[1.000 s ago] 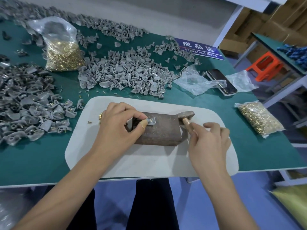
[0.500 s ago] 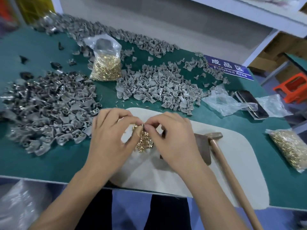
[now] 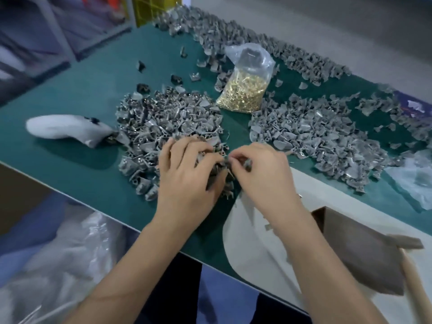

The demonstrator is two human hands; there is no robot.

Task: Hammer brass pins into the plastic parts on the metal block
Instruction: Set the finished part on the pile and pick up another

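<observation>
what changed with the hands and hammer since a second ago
The right hand let go of the hammer, which now lies against the metal block. Both hands moved left off the block; the left hand now rests on the pile of grey plastic parts. The bag of brass pins stayed put.

Grey plastic parts (image 3: 168,122), gold brass pins (image 3: 240,94), teal table (image 3: 81,94), brown metal block (image 3: 357,253)

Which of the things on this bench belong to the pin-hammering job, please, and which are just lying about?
Belonging to the job:
- grey plastic parts, under both hands: left hand, right hand
- bag of brass pins
- metal block
- hammer
- white mat under the block

Just lying about:
- white object at the far left
- clear plastic bag at the right
</observation>
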